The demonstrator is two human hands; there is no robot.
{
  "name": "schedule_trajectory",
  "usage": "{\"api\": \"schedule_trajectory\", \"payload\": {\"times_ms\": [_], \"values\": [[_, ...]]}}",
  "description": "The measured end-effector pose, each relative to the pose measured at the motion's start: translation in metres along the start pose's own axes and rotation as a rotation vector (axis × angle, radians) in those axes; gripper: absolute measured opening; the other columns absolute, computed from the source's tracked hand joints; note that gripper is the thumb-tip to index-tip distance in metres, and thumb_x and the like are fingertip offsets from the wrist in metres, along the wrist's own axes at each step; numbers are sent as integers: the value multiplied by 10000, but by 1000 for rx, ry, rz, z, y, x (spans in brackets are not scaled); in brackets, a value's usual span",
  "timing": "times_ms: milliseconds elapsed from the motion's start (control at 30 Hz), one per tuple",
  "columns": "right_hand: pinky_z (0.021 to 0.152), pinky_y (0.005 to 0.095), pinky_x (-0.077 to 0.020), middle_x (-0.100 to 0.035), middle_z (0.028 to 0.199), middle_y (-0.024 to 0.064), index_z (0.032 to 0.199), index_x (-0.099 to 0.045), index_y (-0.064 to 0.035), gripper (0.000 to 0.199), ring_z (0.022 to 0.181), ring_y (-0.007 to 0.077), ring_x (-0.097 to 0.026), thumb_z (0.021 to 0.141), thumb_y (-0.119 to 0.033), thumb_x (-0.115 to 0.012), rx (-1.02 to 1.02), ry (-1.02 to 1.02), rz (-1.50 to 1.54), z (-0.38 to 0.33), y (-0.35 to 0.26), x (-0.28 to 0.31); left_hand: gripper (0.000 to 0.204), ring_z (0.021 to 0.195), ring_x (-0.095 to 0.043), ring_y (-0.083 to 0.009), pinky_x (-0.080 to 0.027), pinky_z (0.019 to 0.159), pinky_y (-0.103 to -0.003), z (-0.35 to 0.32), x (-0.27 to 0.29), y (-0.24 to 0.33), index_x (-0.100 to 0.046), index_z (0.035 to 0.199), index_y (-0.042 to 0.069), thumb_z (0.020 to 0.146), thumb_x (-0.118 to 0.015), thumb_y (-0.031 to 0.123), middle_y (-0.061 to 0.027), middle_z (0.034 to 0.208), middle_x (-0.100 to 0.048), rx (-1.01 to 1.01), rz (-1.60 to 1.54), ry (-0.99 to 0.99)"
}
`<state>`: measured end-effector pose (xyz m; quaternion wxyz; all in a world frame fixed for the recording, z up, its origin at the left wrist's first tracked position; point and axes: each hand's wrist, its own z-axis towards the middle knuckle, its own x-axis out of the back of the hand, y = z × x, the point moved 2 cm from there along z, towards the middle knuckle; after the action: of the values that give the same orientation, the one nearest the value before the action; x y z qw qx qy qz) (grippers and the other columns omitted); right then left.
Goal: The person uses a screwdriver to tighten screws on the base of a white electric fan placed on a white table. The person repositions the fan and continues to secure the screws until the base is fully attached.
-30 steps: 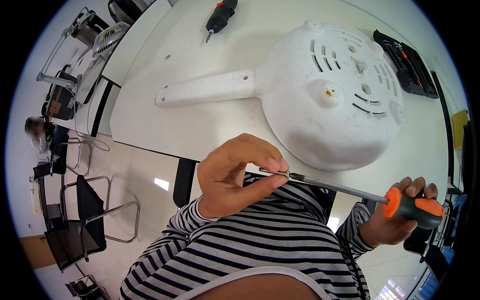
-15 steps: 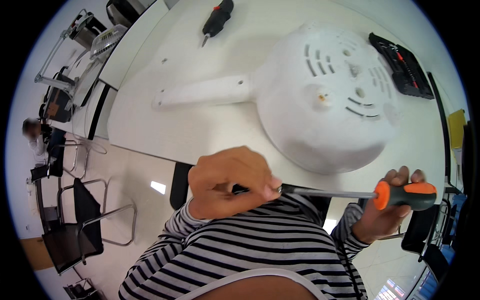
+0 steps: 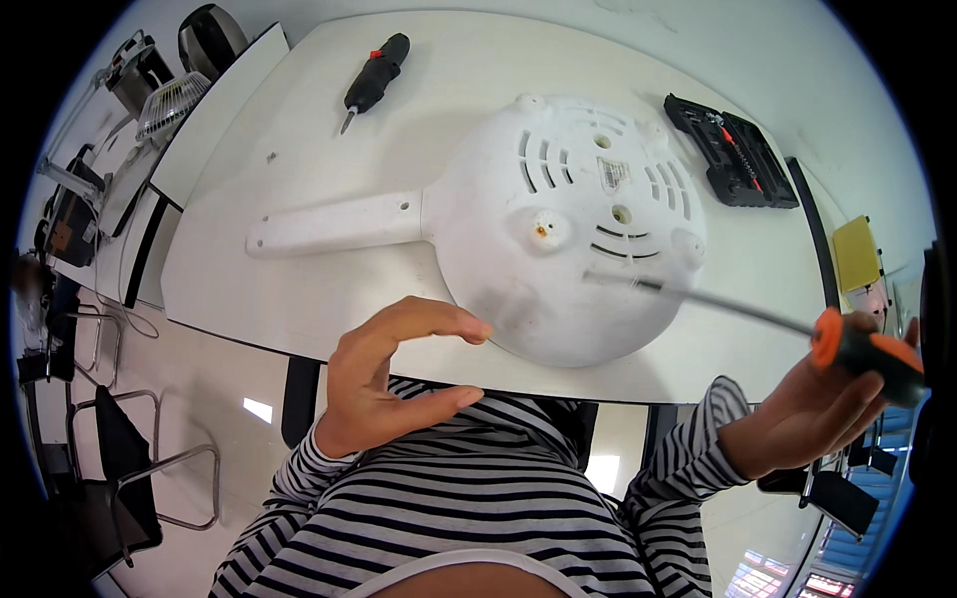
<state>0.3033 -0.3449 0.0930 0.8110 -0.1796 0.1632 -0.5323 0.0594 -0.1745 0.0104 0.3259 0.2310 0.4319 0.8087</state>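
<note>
A white, bowl-shaped appliance [image 3: 638, 319] with a long straight handle [image 3: 334, 224] lies underside up on the table. Vent slots, recessed holes and short feet show on it. My right hand [image 3: 812, 414] grips a screwdriver [image 3: 867, 364] by its black-and-orange handle. Its shaft points left across the near side of the appliance, above or against it; the frame does not settle which. Blur hides whether anything sits on the tip. My left hand [image 3: 389, 374] is by the table's near edge, thumb and forefinger spread apart, nothing visible between them.
A black power screwdriver [image 3: 377, 75] lies at the far left of the table [image 3: 299, 319]. At the far right is an opened black bit case [image 3: 733, 154]. Small bits of hardware [image 3: 271, 156] rest beyond the handle. Chairs [image 3: 125, 458] and a side table with a kettle [image 3: 211, 42] are leftward.
My left fingers have parted from the screwdriver's tip. My right hand has moved the screwdriver right and up, its tip now over the appliance. The whole view has shifted.
</note>
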Motion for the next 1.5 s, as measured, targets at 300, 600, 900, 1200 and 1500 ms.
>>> {"api": "schedule_trajectory", "payload": {"times_ms": [300, 600, 900, 1200, 1500], "values": [[914, 484, -440, -578, 997, 252, 1143, -463, -36, 296, 994, 358, -574, 866, -102, -542, 154, -211, -96, 55, 14, -28, 245, 784, -615, -235, -484, 705, -324, 0, -3, -1, -590, 908, -29, 676, -665, -31, -147, 814, -640, 1, 90, -96], [857, 391, -499, -579, 992, 237, 1134, -446, -30, 347, 964, 326, -597, 838, -131, -597, 117, -340, -199, 72, 19, -51, 145, 736, -611, -225, -486, 652, -307, 0, 4, -4, -600, 873, -38, 732, -620, -10, -137, 786, -642, -10, 75, -90], [886, 434, -461, -605, 969, 251, 1098, -498, -51, 287, 972, 314, -598, 842, -139, -592, 201, -387, -234, 75, 13, -62, 98, 717, -599, -213, -464, 681, -296, 6, 19, -17, -593, 865, -54, 778, -570, -15, -128, 769, -629, -23, 354, 109], [902, 456, -441, -627, 963, 208, 1046, -605, -33, 245, 944, 287, -617, 889, -201, -520, 228, -329, -393, 75, 15, -64, 84, 720, -606, -183, -459, 679, -265, 4, 28, -44, -606, 868, -34, 794, -568, -19, -107, 770, -637, 8, 614, 214], [897, 466, -438, -622, 975, 213, 1073, -587, -30, 269, 953, 297, -611, 907, -216, -484, 260, -395, -405, 77, 18, -64, 57, 664, -578, -171, -438, 615, -258, 5, 27, -49, -628, 830, 20, 780, -601, 19, -57, 738, -632, 39, 549, 181]]}}
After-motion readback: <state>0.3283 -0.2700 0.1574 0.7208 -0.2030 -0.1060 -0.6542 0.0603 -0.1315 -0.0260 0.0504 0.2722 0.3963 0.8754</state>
